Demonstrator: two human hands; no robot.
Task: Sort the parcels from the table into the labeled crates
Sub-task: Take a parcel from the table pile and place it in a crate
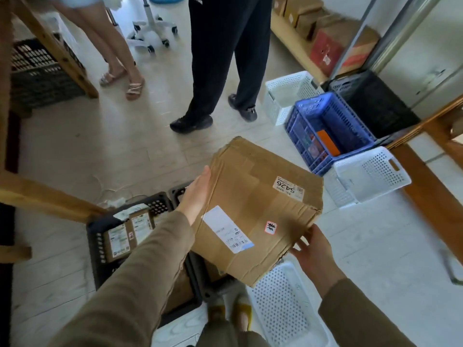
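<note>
I hold a worn brown cardboard parcel [258, 209] with white shipping labels and a small red sticker, in the air above the floor crates. My left hand [196, 195] lies flat against its left side. My right hand [314, 254] grips its near right corner from below. Under the parcel stands a black crate [100, 249] with several labelled parcels inside. A white perforated crate [285, 311] sits at my feet, to the right of the black one.
A blue crate [355, 123] holding an orange item, two white crates [373, 171] [283, 96] and a black crate [378, 106] stand at the right by a shelf of boxes [328, 46]. Two people stand ahead. Wooden table legs [431, 181] flank both sides.
</note>
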